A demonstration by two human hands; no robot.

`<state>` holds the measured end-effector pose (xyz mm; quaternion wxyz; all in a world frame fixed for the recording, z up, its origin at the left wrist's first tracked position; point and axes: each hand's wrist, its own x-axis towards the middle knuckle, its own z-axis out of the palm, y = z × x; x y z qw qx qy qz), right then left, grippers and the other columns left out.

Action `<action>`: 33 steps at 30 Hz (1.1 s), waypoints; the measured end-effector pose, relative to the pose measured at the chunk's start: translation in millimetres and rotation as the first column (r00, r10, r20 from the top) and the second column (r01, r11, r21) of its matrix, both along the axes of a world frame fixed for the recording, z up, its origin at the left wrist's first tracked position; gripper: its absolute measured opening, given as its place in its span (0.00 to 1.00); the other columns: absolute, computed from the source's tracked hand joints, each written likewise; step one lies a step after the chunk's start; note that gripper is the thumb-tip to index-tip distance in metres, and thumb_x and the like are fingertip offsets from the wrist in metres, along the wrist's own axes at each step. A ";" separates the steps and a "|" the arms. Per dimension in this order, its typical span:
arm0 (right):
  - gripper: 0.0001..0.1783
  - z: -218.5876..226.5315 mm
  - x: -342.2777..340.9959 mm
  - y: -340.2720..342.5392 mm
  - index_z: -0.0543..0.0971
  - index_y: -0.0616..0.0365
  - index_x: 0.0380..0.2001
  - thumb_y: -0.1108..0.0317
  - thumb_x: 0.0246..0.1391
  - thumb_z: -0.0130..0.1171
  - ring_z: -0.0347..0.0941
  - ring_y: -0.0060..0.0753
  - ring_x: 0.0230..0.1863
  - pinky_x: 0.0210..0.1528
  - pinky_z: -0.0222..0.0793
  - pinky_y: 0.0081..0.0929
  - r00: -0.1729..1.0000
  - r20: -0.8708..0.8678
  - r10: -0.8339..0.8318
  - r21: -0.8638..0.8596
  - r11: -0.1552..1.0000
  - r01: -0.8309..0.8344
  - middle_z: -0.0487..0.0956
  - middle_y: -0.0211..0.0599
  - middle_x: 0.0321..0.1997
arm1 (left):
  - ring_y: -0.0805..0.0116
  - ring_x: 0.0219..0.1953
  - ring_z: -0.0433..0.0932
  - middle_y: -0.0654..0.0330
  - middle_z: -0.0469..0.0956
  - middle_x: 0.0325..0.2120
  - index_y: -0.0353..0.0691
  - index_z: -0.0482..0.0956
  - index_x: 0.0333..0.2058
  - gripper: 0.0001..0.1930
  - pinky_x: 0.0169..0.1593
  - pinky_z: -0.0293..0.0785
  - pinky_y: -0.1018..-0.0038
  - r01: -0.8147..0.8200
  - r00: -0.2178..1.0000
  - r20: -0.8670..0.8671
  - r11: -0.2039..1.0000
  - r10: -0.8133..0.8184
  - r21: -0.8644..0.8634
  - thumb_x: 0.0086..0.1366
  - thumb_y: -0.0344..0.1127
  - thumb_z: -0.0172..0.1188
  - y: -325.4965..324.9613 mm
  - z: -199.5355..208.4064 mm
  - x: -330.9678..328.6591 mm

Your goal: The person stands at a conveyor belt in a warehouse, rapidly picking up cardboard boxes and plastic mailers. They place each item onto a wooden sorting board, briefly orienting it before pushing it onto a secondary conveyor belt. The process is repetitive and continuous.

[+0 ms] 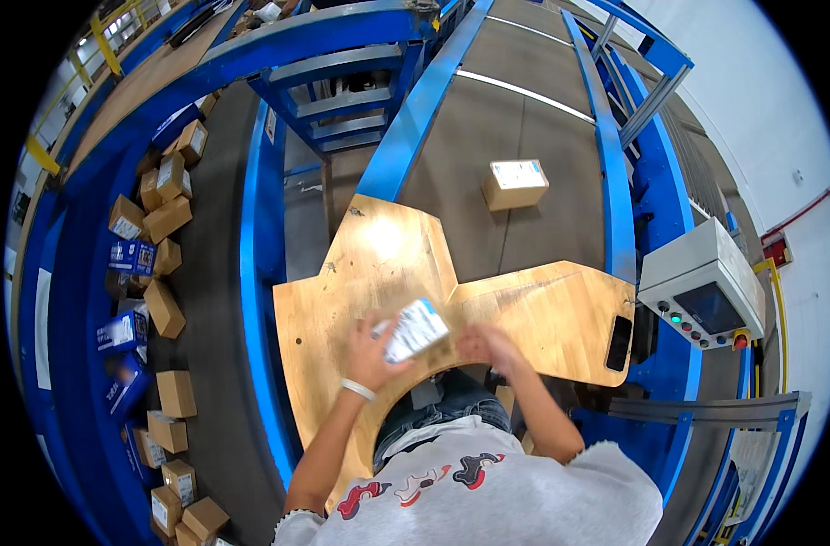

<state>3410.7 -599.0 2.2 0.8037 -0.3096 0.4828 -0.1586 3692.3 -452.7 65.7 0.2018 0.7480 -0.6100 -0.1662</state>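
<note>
A small package with a white printed label is tilted over the wooden worktop in front of me. My left hand, with a white band at the wrist, grips the package at its left side, fingers along that edge. My right hand is just right of the package and apart from it, near the worktop's curved inner edge. Motion smears its fingers, so their pose is unclear. Beyond the worktop, a brown cardboard box with a white label on top sits on the dark conveyor belt.
To the left, several brown boxes and blue packages line the far side of another belt. A black phone lies at the worktop's right end. A control box with screen and buttons stands at right. Blue rails border the belt.
</note>
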 end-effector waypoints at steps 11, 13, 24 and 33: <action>0.43 61.8 36.2 -18.0 0.55 0.58 0.69 0.52 0.64 0.67 0.83 0.47 0.43 0.37 0.87 0.41 0.802 -0.079 -0.593 -0.186 0.799 0.572 0.75 0.53 0.58 | 0.38 0.76 0.52 0.40 0.52 0.74 0.46 0.55 0.76 0.50 0.76 0.52 0.51 0.255 0.768 -0.520 0.923 -0.374 -0.287 0.57 0.39 0.72 -132.8 28.6 -55.3; 0.43 62.9 58.1 -63.5 0.55 0.59 0.69 0.51 0.64 0.67 0.82 0.47 0.41 0.39 0.87 0.43 0.808 -0.078 -0.583 -0.175 0.806 0.565 0.74 0.54 0.57 | 0.48 0.74 0.59 0.43 0.61 0.71 0.41 0.57 0.75 0.46 0.75 0.55 0.55 0.110 0.743 -0.621 0.961 -0.248 -0.253 0.61 0.33 0.70 -131.6 18.6 -0.6; 0.31 -8.8 184.1 -365.5 0.67 0.57 0.63 0.52 0.65 0.65 0.78 0.31 0.33 0.33 0.79 0.31 0.885 -0.079 -0.459 -0.306 0.856 0.417 0.78 0.42 0.49 | 0.67 0.56 0.77 0.56 0.76 0.57 0.42 0.64 0.70 0.36 0.58 0.75 0.71 -0.667 0.375 -0.802 0.736 0.465 0.114 0.64 0.27 0.67 -76.4 -89.9 125.1; 0.21 -31.9 331.9 -350.1 0.77 0.56 0.57 0.59 0.66 0.65 0.74 0.21 0.36 0.35 0.71 0.20 0.959 -0.073 0.273 -0.400 0.873 -0.279 0.79 0.31 0.44 | 0.70 0.51 0.80 0.58 0.81 0.51 0.39 0.75 0.62 0.23 0.57 0.77 0.71 -0.853 0.170 -0.846 0.505 0.505 0.131 0.69 0.26 0.63 -41.5 -102.4 112.8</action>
